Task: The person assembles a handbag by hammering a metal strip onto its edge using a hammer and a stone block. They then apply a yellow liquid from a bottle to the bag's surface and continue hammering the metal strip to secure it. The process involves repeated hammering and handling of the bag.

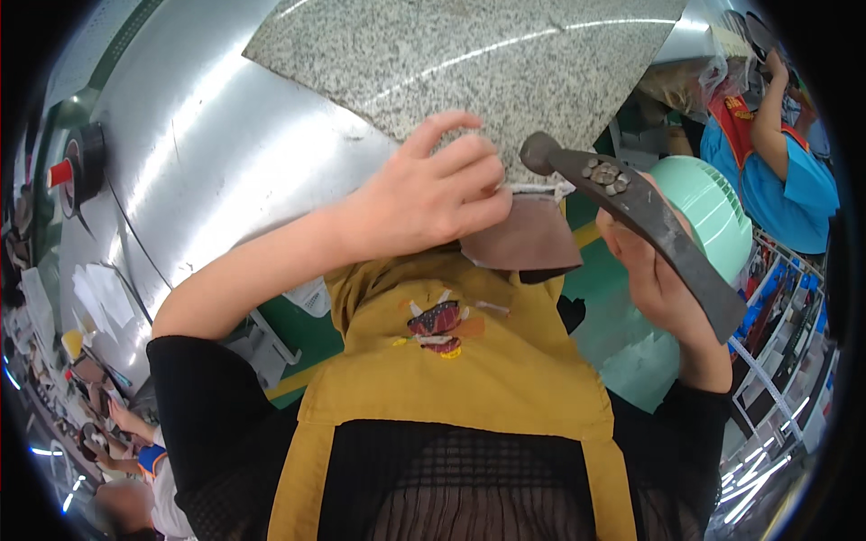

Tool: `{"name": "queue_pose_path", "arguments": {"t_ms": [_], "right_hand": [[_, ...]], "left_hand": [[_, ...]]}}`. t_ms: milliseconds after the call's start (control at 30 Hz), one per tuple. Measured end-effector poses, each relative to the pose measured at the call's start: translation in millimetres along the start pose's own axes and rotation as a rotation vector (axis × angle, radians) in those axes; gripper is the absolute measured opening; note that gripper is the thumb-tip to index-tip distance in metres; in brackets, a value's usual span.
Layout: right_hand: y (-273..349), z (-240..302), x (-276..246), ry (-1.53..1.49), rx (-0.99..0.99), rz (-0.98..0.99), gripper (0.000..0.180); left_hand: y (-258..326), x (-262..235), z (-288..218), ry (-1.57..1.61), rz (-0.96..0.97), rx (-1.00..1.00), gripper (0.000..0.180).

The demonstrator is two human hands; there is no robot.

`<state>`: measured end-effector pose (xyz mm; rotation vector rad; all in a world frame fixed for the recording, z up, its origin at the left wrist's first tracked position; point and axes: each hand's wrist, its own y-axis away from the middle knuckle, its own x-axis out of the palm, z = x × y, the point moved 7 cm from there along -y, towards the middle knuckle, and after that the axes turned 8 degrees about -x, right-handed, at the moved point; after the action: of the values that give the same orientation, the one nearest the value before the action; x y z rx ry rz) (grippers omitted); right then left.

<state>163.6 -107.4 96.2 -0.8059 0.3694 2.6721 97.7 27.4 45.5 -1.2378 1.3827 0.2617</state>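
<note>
My right hand (645, 270) is closed round a hammer, mostly behind its dark metal head (654, 216). The head has a rounded knob at one end and a broad flat blade at the other. It is raised near the right corner of a speckled granite slab (469, 63). At the slab's near edge, my left hand (446, 185) has its fingers curled and its thumb against a brown leather-like piece (528, 236). That piece hangs over the edge toward my mustard apron (460, 379). The hammer does not touch it.
The slab lies on a shiny metal table (198, 153). A black spool with a red centre (81, 171) stands at the left. Right of my right hand is a mint-green plastic basket (708, 212). A person in blue (771, 194) works at far right, another person (144, 487) at lower left.
</note>
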Motion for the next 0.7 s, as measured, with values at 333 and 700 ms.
{"name": "queue_pose_path", "arguments": {"t_ms": [333,700], "right_hand": [[1.0,-12.2,12.8,-0.043,0.13,0.061,0.04],[-9.0,9.9,8.3,0.114,-0.063,0.017,0.038]], "left_hand": [[1.8,-6.0,5.2,0.074,-0.005,-0.082,0.023],[5.2,-6.5,-4.4,-0.059,-0.054,-0.015,0.022]]}}
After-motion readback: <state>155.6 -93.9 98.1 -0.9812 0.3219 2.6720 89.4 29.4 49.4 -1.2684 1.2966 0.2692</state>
